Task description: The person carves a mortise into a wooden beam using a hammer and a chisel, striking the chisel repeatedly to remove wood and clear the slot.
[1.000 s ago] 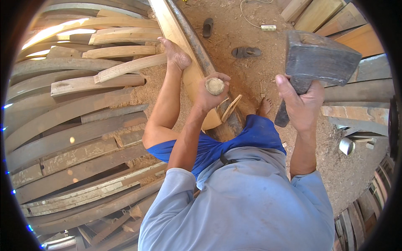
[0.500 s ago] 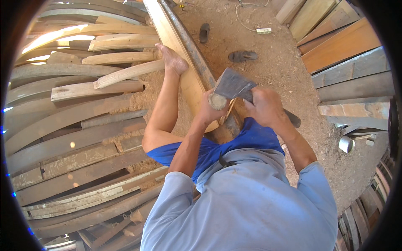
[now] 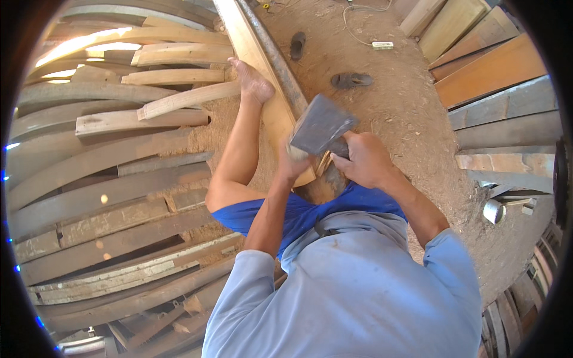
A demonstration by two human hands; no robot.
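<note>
My right hand (image 3: 371, 160) grips a dark, broad-headed axe (image 3: 322, 125) close to its head. The flat of the axe head lies over the top of a tool with a round, pale end (image 3: 296, 154). My left hand (image 3: 291, 167) is wrapped round that tool, whose lower part is hidden. Under my hands runs a long pale board (image 3: 262, 77) beside a grey, worn beam (image 3: 280, 71). Thin wood slivers (image 3: 324, 164) stick up by my left hand. My bare left foot (image 3: 255, 83) rests on the board.
Many curved timbers (image 3: 89, 158) lie stacked on the left. Planks (image 3: 486, 71) lean along the right side. Two dark sandals (image 3: 351, 80) and a white power strip (image 3: 382, 45) with a cable lie on the dusty ground. A metal cup-like can (image 3: 493, 211) sits at right.
The axe head has moved left and toward me, now covering most of the tool's round end. My right hand has shifted left with it. The whole view has shifted slightly.
</note>
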